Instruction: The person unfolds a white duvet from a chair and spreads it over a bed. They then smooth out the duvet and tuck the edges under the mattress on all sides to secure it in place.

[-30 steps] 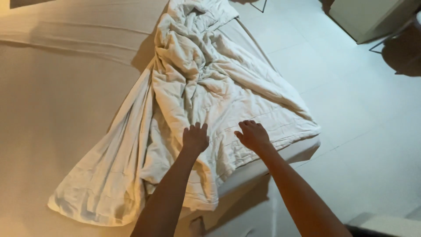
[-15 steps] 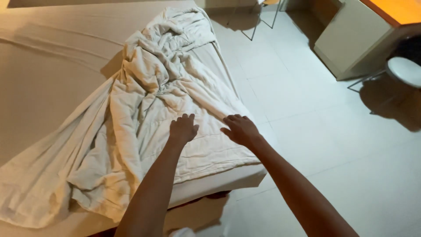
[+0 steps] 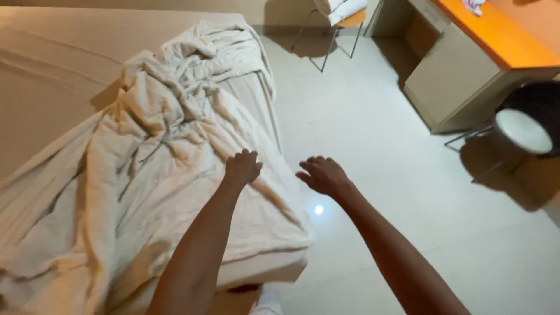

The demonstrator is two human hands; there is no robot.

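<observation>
A big bed with a smooth beige sheet [image 3: 52, 76] is filling the left side of the view. The pale tiled floor [image 3: 373, 146] is spreading out on the right, with a small bright spot of light [image 3: 318, 209] shining on it near the corner of the bed.

A large, crumpled, cream-white cloth blanket [image 3: 151, 175] is lying on the bed. It is running from the far end of the bed down to the near corner. It is all bunched up, with lots of deep folds and wrinkles in the middle and at the top. Its near edge is hanging a little over the corner of the bed, and its left part is lying flatter.

A boxy beige bench with an orange top [image 3: 466, 64] is standing at the far right. A round stool with a white seat [image 3: 523, 131] is sitting beside it. A chair with thin metal legs and white cloth on it [image 3: 341, 17] is standing at the top.

The left hand [image 3: 242, 168] is resting on the blanket near its right edge, with its grip curled and pressed down on the cloth. The right hand [image 3: 324, 175] is hovering over the floor just beside the bed, with its grip spread and holding nothing.
</observation>
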